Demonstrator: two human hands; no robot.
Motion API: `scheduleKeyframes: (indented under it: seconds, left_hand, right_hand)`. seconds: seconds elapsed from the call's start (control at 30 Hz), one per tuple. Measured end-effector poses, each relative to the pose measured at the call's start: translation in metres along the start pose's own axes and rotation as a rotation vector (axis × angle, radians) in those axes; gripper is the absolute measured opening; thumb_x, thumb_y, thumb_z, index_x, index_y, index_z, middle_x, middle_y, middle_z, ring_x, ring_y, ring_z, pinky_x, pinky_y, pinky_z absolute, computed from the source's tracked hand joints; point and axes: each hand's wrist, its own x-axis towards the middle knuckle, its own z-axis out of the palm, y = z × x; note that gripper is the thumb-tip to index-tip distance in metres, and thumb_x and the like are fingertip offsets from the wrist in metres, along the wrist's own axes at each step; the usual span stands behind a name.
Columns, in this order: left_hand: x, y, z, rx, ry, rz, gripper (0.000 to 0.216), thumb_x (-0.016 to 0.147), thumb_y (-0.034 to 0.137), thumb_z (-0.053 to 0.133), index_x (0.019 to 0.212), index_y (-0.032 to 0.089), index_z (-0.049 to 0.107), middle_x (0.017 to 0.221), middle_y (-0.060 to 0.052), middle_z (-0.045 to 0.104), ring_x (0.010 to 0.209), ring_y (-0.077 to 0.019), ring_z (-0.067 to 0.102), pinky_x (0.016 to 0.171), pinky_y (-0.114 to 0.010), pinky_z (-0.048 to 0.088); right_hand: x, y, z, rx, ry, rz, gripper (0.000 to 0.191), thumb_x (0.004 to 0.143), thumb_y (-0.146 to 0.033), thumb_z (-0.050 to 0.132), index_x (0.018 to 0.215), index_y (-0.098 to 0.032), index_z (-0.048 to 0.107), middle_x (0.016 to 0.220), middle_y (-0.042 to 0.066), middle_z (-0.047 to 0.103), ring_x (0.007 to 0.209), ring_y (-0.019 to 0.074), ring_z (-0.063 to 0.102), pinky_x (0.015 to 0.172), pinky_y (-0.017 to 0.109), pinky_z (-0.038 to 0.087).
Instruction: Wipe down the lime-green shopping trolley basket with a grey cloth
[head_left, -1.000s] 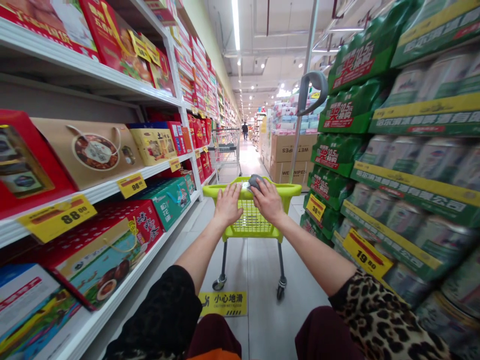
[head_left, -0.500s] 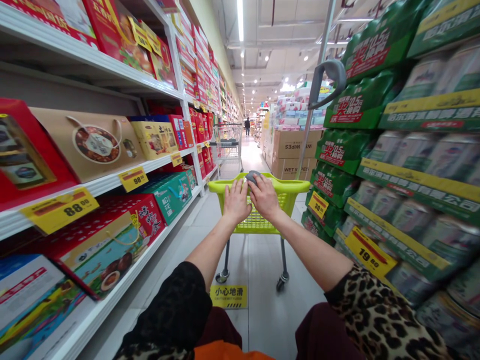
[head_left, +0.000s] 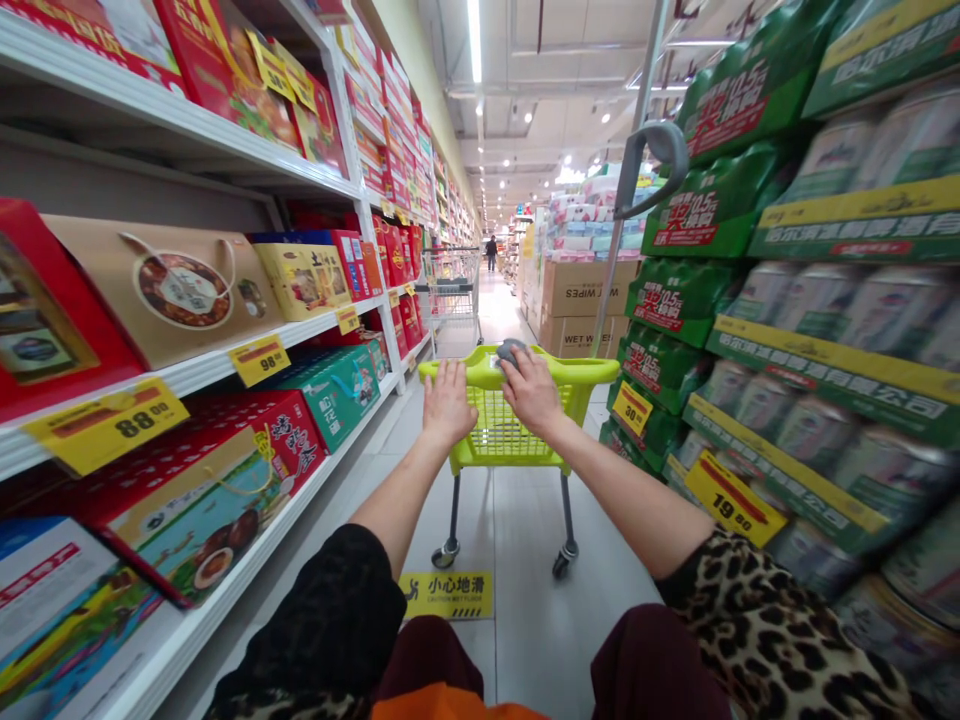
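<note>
Grey wad, probably cloth (head_left: pixel 513 350): one, lying on the near rim of a yellow-green shopping cart (head_left: pixel 589 372), near the rim's middle, under the fingertips of the right hand (head_left: pixel 534 390) and to the right of the left hand (head_left: pixel 448 408), apart from the latter. Cart: basket with lattice near panel, grey legs, castors; interior mostly hidden, contents cannot be told. Shelving at left (head_left: pixel 247 177): white, tiered, bearing red gift boxes, one tan box with cord handles (head_left: pixel 184 285), one teal box (head_left: pixel 341 397), and yellow price cards, among them 88 and 98. Stack at right: green packs (head_left: pixel 686 215) beside trays of cans (head_left: pixel 840 315), the cans standing in rows behind yellow-and-green bands. Cartons (head_left: pixel 581 290): brown, marked WET WIPES, closed, beyond the cart. Wire cart (head_left: pixel 450 290): farther up the aisle, left side. Left hand: fingers extended, side by side, laid over the rim, thumb spread apart toward the right. Right hand: fingers slightly bent, close together, tips on the grey wad; whether they pinch it or merely press cannot be told.
</note>
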Motion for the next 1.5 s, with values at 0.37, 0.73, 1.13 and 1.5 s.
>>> scheduleKeyframes:
  seconds: [0.37,0.73,1.13,1.5]
  left_hand:
    - [-0.004,-0.012,0.001,0.052,0.023,0.021,0.068,0.071,0.020,0.048,0.137,0.012,0.030,0.145,-0.012,0.033,0.136,-0.0258,0.023,0.108,-0.055,0.020]
    - [-0.003,-0.003,0.000,0.049,0.008,0.004,0.073,0.070,0.025,0.050,0.137,0.010,0.029,0.145,-0.013,0.031,0.136,-0.0281,0.021,0.108,-0.057,0.018]
    - [-0.004,-0.016,0.002,0.070,0.039,0.028,0.069,0.071,0.020,0.046,0.138,0.014,0.029,0.145,-0.012,0.032,0.136,-0.0258,0.023,0.109,-0.057,0.012]
    - [-0.005,-0.002,0.003,0.036,0.066,-0.002,0.070,0.069,0.023,0.048,0.135,0.006,0.033,0.143,-0.015,0.035,0.135,-0.0288,0.024,0.108,-0.052,0.021]
  right_hand:
    - [-0.005,0.030,-0.016,-0.018,-0.014,0.025,0.032,0.087,-0.025,0.045,0.113,-0.015,0.061,0.132,0.014,0.049,0.123,0.0285,0.040,0.102,0.047,0.032]
    - [-0.020,0.035,-0.008,0.005,0.088,0.075,0.036,0.086,-0.022,0.044,0.118,-0.012,0.057,0.136,0.015,0.043,0.129,0.0275,0.031,0.105,0.048,0.030]
    - [-0.024,0.078,-0.026,-0.086,0.064,0.026,0.031,0.087,-0.024,0.043,0.109,-0.015,0.063,0.128,0.013,0.051,0.120,0.0272,0.043,0.101,0.047,0.034]
    - [-0.027,0.059,-0.012,0.017,0.144,0.101,0.036,0.088,-0.025,0.039,0.116,-0.013,0.058,0.133,0.015,0.045,0.126,0.0276,0.035,0.103,0.050,0.033]
